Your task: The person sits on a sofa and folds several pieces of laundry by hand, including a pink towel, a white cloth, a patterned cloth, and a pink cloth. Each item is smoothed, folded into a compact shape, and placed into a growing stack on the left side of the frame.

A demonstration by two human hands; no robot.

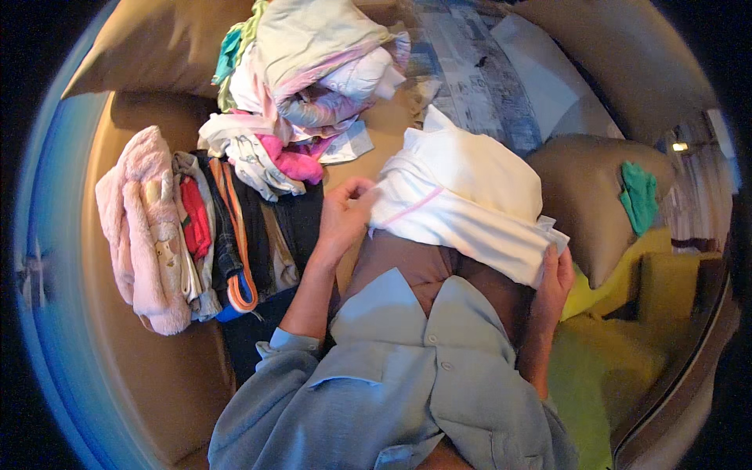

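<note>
A white cloth with a thin pink stripe (464, 220) lies across my lap, partly folded. My left hand (346, 214) is at its left end, thumb and fingertips pinched together at the fabric. At the opposite end, my right hand (555, 273) grips the lower right corner between thumb and fingers. Beyond the striped part rises a plain white portion of cloth (476, 158); whether it is the same piece I cannot tell. Further off, a loose heap of pale, pink and green laundry (323, 53) sits on the sofa.
Folded clothes stand in a row at the left, among them a pink fluffy garment (147, 235), a red one (194, 217) and dark ones (235, 235). A brown cushion (593, 194) at the right bears a green cloth (638, 200). Patterned fabric (476, 76) lies at the back.
</note>
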